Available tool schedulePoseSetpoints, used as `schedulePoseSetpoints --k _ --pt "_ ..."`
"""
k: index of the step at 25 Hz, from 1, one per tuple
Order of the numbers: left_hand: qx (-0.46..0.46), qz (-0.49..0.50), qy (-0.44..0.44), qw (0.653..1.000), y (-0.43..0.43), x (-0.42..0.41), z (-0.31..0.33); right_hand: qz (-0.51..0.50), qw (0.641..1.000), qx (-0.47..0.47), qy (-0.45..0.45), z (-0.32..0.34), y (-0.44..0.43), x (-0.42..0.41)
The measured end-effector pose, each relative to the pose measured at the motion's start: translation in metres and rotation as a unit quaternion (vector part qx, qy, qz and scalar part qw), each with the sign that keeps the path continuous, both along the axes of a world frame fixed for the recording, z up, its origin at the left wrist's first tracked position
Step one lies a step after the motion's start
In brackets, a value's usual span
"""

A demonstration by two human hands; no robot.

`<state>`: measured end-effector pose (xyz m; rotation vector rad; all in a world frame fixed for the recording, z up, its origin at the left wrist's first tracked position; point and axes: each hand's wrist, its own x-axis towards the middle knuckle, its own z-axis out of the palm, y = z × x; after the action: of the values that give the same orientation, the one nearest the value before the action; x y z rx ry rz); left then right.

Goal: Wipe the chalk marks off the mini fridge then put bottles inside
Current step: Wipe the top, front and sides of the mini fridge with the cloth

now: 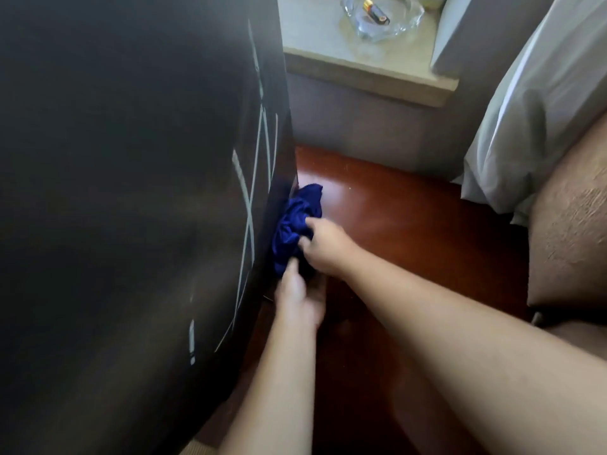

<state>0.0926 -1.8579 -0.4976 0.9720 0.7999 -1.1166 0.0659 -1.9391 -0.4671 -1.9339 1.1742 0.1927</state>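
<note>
**Bunch the cloth, then press flat over the chalk**

The black mini fridge [131, 159] stands on the wooden floor [394, 224], with white chalk marks [249, 205] crossing its face. Both hands grasp the blue cloth [295, 218] beside the fridge's edge: the right hand [325, 246] pinches it and the left hand [297, 297] holds it from below. A firm pad and overlapping strokes along each line should work best.

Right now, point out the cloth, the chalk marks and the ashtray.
cloth [297, 221]: head view, bunched blue middle.
chalk marks [248, 208]: head view, crossing of the white lines.
ashtray [371, 32]: head view, near glass rim.
</note>
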Motion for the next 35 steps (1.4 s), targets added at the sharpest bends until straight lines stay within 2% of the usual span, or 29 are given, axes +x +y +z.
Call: schedulePoseSetpoints --k 5,14,17,21,23,26,28,30,33,35 --pt "-0.014 0.046 -0.010 0.999 0.068 -0.014 0.007 0.029 0.998 0.025 -0.041 0.009 0.056 -0.020" --pt "-0.112 0.083 -0.085 0.987 0.124 -0.031 0.117 -0.025 0.976 -0.015 -0.214 0.118 0.114 -0.047" --pt "-0.152 0.092 -0.140 0.974 0.139 -0.035 0.167 -0.058 0.955 -0.026 -0.289 0.163 0.126 -0.051" --pt "-0.228 0.079 -0.215 0.946 0.154 -0.040 0.222 -0.084 0.899 -0.036 -0.429 0.217 0.147 -0.049" --pt "-0.230 0.073 -0.243 0.940 0.159 -0.041 0.231 -0.086 0.882 -0.063 -0.460 0.224 0.155 -0.048" --pt "-0.173 0.085 -0.272 0.943 0.160 -0.041 0.215 -0.093 0.881 -0.052 -0.461 0.207 0.158 -0.047" --pt "-0.137 0.099 -0.262 0.950 0.157 -0.042 0.190 -0.088 0.897 -0.032 -0.431 0.182 0.155 -0.048" --pt "-0.089 0.113 -0.229 0.963 0.155 -0.042 0.160 -0.073 0.922 -0.005 -0.379 0.151 0.151 -0.049" --pt "-0.002 0.109 -0.190 0.976 0.155 -0.043 0.105 -0.040 0.966 0.003 -0.255 0.095 0.146 -0.049" --pt "0.034 0.102 -0.174 0.979 0.152 -0.041 0.071 -0.017 0.980 0.023 -0.198 0.061 0.141 -0.046"
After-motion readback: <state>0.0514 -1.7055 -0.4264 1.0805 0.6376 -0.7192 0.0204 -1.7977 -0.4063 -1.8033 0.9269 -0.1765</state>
